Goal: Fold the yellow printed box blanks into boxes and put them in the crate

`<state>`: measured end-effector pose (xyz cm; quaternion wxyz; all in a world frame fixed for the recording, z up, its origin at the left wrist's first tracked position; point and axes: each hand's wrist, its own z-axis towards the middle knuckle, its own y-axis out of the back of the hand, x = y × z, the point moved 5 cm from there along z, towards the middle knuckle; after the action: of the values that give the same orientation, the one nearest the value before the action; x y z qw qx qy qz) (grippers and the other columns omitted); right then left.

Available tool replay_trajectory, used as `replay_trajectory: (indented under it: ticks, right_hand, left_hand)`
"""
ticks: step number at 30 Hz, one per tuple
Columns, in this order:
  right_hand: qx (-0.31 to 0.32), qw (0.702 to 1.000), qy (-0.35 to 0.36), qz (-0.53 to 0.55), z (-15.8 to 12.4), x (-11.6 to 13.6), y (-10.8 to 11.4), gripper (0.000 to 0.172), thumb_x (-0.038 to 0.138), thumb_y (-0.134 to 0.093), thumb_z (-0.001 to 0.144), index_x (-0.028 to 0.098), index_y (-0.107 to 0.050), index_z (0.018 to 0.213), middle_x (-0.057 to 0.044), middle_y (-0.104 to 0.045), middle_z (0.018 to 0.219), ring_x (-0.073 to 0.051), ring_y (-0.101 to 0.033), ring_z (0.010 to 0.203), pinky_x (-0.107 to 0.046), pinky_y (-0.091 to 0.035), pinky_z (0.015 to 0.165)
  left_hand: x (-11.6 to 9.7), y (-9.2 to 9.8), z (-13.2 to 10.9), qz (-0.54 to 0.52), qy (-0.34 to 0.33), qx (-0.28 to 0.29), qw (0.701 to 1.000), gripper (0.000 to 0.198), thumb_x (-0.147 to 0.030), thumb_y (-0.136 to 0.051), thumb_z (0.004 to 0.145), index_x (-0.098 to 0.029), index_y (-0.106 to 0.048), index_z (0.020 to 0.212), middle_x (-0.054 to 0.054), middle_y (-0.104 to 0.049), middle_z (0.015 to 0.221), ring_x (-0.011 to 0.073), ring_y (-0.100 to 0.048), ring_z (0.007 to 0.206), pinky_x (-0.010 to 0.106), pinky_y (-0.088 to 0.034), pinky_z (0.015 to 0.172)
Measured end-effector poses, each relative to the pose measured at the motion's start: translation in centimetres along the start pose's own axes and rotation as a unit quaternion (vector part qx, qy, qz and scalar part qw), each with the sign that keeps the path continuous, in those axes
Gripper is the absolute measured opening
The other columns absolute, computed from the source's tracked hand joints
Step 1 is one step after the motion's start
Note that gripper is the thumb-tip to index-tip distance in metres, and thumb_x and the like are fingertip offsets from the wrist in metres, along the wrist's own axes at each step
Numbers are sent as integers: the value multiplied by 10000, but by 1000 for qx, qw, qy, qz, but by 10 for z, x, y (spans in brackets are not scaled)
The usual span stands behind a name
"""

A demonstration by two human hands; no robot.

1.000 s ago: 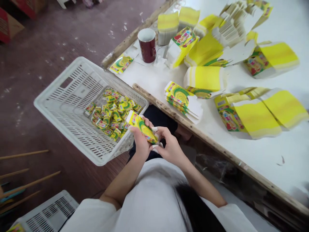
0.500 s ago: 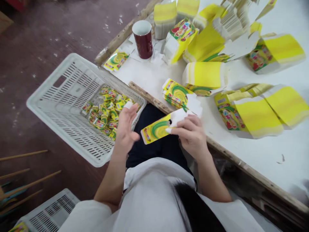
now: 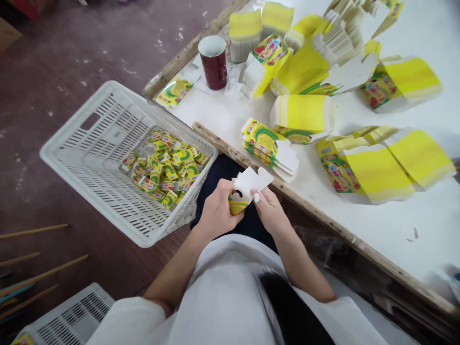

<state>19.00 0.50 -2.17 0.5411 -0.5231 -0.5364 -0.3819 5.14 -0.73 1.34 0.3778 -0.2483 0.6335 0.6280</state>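
Above my lap, a small yellow-green printed carton (image 3: 237, 205) is held between both hands, its white flaps (image 3: 249, 181) standing up at the far end. My left hand (image 3: 218, 211) is wrapped round the carton's body and hides much of it. With closed fingers my right hand (image 3: 269, 208) grips the flap side; a white covering shows on one fingertip. Just beyond, on the table edge, lies a stack of flat cartons (image 3: 266, 141) with white flaps pointing right.
A white plastic crate (image 3: 77, 165) on my left holds many small folded boxes (image 3: 163, 167). On the white table (image 3: 388, 235) stand a maroon mug (image 3: 214, 67) and several bundles of cartons (image 3: 377, 167). A second crate (image 3: 74, 316) and wooden sticks (image 3: 46, 275) are at lower left.
My left hand has come right from beside the crate and closed round the carton. The carton has turned and is now squeezed between both hands, flaps up; my right hand moved slightly left.
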Motion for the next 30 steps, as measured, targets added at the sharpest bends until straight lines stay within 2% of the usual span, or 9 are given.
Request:
replay_trajectory:
  ticks: [3,9,13,17,20,24,27,29,30]
  right_hand:
    - [-9,1000,8,8,-3,2,-3,361,484,-539,969,238,-688,1189,-74,-745,1174,-270,-672,1158,-450,-502,1063]
    - [-87,995,26,-49,-6,14,5,300,345,-536,946,224,-652,1195,-88,-742,1159,-260,-678,1121,-419,-525,1015]
    - [-115,993,11,8,-2,10,7,346,293,-599,875,228,-583,1215,-82,-727,1148,-240,-696,1066,-410,-559,963]
    - [-150,987,31,-53,-2,5,2,463,357,-662,862,227,-557,1293,-119,-690,1260,-254,-668,1148,-429,-529,1029]
    - [-109,993,9,-41,0,2,-4,562,428,-684,863,224,-542,1367,-127,-686,1303,-277,-675,1169,-445,-541,1030]
    - [6,997,22,-69,-3,10,-9,521,441,-624,924,236,-568,1400,-103,-678,1353,-303,-645,1247,-483,-510,1082]
    - [90,979,82,-166,-11,20,-12,584,338,-602,941,267,-473,1506,-85,-515,1541,-291,-475,1433,-481,-424,1173]
    - [113,964,114,-211,-15,21,-11,578,238,-551,955,289,-453,1522,-65,-457,1585,-257,-402,1484,-462,-395,1199]
    - [104,962,126,-221,-15,21,-9,549,198,-507,966,297,-479,1506,-59,-477,1571,-242,-416,1476,-455,-400,1198]
  left_hand:
    - [1,2,1,20,5,4,1000,503,-201,-719,691,-265,-423,1093,9,-606,939,229,-669,831,317,-507,717]
    - [1,-5,2,15,31,14,999,618,-215,-724,687,-253,-398,1211,32,-652,961,251,-686,831,333,-506,697]
    - [3,-9,3,6,44,23,999,659,-221,-746,678,-254,-399,1238,46,-681,990,268,-705,859,344,-520,715]
    - [3,-10,4,5,58,40,997,646,-203,-728,682,-252,-400,1236,61,-688,1005,285,-707,866,365,-527,717]
    - [3,-10,5,12,66,43,997,626,-210,-714,689,-253,-388,1223,75,-685,1019,301,-708,881,380,-529,718]
    - [4,-14,5,-2,61,68,996,655,-212,-694,695,-252,-355,1254,62,-668,988,293,-702,837,375,-523,681]
    - [6,-21,6,-16,23,88,996,516,-198,-676,717,-261,-449,1177,52,-640,944,282,-684,847,378,-529,707]
    - [8,-21,5,-1,1,63,998,472,-183,-672,718,-246,-490,1149,90,-624,1045,298,-667,963,404,-538,790]
    - [9,-19,5,11,-3,40,999,529,-180,-686,705,-230,-481,1190,118,-605,1133,312,-649,1040,427,-537,844]
